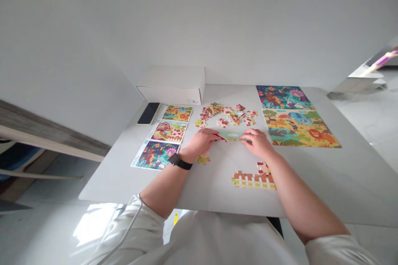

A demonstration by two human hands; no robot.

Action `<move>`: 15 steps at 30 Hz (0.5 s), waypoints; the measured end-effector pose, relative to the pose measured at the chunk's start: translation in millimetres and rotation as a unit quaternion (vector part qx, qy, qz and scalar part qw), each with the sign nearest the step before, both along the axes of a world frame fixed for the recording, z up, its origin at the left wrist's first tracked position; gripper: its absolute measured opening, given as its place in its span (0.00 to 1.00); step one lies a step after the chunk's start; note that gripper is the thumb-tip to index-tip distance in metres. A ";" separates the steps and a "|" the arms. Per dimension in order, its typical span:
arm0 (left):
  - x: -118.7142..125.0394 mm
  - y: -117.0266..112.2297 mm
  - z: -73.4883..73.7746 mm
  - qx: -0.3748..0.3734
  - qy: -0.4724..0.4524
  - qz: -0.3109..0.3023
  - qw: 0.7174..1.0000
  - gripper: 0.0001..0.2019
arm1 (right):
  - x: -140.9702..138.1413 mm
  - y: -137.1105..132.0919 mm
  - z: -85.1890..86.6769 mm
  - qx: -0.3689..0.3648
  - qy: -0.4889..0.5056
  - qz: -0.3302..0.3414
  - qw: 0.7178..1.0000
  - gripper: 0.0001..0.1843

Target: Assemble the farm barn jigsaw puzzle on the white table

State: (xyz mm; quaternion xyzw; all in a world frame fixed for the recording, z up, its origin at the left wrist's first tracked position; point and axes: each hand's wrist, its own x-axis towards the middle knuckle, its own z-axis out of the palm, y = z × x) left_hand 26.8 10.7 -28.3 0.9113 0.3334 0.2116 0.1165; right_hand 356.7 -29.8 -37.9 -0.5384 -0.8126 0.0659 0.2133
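A joined strip of jigsaw puzzle pieces [231, 136], pale blue and green with some red, lies at the middle of the table. My left hand [203, 140] grips its left end, fingers bent over it. At the other end, my right hand [256, 141] holds the strip between thumb and fingers. Below my left hand a yellow-green puzzle piece [204, 158] shows, partly covered by my wrist. Near my right forearm lies a joined section with a white fence [253, 181], its right side hidden by the arm. Loose puzzle pieces [234, 118] are scattered beyond my hands.
Three picture cards [169, 131] lie at the left beside a phone [148, 113]. A white box [171, 87] stands at the back left against the wall. Two assembled puzzles, a dark one [284, 97] and a yellow animal one [300, 128], lie at the right of the table [351, 186].
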 end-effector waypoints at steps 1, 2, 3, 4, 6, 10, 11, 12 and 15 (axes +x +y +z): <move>1.6 -1.3 0.2 0.002 0.001 -0.002 1.000 0.24 | 1.5 0.3 0.3 0.001 0.001 -0.005 1.000 0.11; 3.4 -2.7 0.7 0.004 0.001 -0.002 1.000 0.24 | 2.8 0.7 0.6 0.002 0.002 -0.009 1.000 0.11; 5.3 -4.1 1.5 0.004 0.002 -0.002 1.000 0.24 | 3.8 1.0 1.0 0.002 0.004 -0.012 1.000 0.11; 7.0 -5.6 2.7 0.004 0.003 -0.002 1.000 0.24 | 4.3 1.3 1.4 0.002 0.006 -0.014 1.000 0.11; 9.7 -8.1 6.0 -0.002 0.008 0.001 1.000 0.24 | 4.0 2.0 2.7 -0.002 0.009 -0.014 1.000 0.11; 12.1 -12.2 13.6 -0.012 0.007 0.008 1.000 0.25 | 9.7 4.5 11.4 -0.021 0.034 0.002 0.999 0.13; 12.3 -13.0 15.1 -0.012 0.003 0.010 1.000 0.25 | 15.0 5.5 15.4 -0.021 0.049 0.001 0.999 0.15; 12.4 -13.6 16.4 -0.011 -0.002 0.011 1.000 0.24 | 22.2 6.4 19.9 -0.018 0.064 -0.006 0.998 0.17; 12.1 -14.9 18.5 -0.013 -0.018 0.015 1.000 0.21 | 49.7 7.4 34.1 -0.001 0.100 -0.073 0.992 0.19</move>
